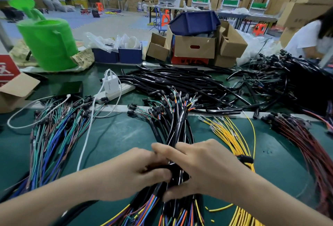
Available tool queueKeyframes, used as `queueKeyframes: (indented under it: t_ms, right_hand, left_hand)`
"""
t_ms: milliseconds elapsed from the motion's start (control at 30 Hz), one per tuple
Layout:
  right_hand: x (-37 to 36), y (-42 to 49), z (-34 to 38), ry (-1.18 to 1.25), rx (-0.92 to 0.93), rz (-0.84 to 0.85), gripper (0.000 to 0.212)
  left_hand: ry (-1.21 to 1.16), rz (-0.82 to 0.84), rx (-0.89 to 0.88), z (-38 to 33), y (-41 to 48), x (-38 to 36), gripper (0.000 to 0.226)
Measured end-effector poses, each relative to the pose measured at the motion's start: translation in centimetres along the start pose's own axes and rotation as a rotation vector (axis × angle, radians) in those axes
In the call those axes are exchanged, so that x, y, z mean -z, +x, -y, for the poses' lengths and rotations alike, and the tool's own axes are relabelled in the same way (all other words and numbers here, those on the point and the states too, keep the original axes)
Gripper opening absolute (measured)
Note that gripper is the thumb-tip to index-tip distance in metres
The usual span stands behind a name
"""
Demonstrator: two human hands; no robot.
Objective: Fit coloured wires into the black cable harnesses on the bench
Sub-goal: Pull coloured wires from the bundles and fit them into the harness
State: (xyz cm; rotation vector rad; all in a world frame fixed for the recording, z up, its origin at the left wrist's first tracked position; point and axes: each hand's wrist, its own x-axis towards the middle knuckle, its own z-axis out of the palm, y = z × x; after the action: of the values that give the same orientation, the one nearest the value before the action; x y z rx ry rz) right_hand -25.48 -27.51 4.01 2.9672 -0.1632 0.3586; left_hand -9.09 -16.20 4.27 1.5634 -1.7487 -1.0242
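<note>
Left hand [137, 170] and right hand [207, 164] fingers [166, 151] clasp the black harness bundle [178, 126].

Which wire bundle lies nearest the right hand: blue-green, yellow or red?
The yellow bundle, just beside the right hand; the red bundle lies farther right, the blue-green bundle far left.

Two hands [137, 170] [203, 166], one gripped black harness bundle [177, 126], one green watering can [48, 44], one power strip [124, 89].
</note>
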Motion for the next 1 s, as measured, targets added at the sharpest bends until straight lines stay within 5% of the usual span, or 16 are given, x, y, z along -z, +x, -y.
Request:
queueKeyframes:
  t_ms: [100, 267, 433, 533, 600, 700, 767, 867, 1000]
  right_hand:
    - [0.0, -2.3, -3.8, -0.159, 0.095, -0.130, 0.041]
    - [1.0, -3.6, -10.5, -0.437, 0.040, -0.273, 0.026]
    - [1.1, 1.2, -12.1, -0.202, -0.164, -0.448, 0.019]
    - [-0.7, 4.0, -11.4, -0.065, -0.377, -0.243, 0.052]
    - [-2.9, 4.7, -10.4, -0.030, -0.478, -0.046, 0.066]
    - [-6.2, 5.2, -7.9, 0.065, -0.372, -0.156, 0.042]
    - [-8.2, 5.5, -5.8, 0.348, -0.491, -0.129, 0.040]
    - [-11.4, 5.8, -3.6, 0.291, -0.543, 0.038, 0.050]
    - [-12.7, 5.4, -3.3, 0.278, -0.606, 0.089, 0.046]
  left_hand:
    - [-0.136, 0.012, 0.073, 3.8, -3.0, 1.3, 0.031]
    - [-0.152, -0.211, 0.089, 7.6, -7.1, 2.1, 0.037]
    - [0.037, -0.247, -0.167, 6.0, -5.7, -0.7, 0.046]
    - [0.203, -0.269, -0.091, 5.8, -4.2, -3.6, 0.051]
    - [0.535, -0.230, -0.080, 6.5, -3.7, -5.1, 0.030]
    - [0.702, -0.288, -0.076, 7.1, -3.1, -5.7, 0.044]
    - [0.588, -0.279, -0.160, 7.0, -3.2, -5.2, 0.038]
    - [0.407, -0.556, -0.060, 8.2, -3.5, -1.7, 0.040]
    - [0.607, -0.969, 0.304, 12.7, -3.4, 5.9, 0.013]
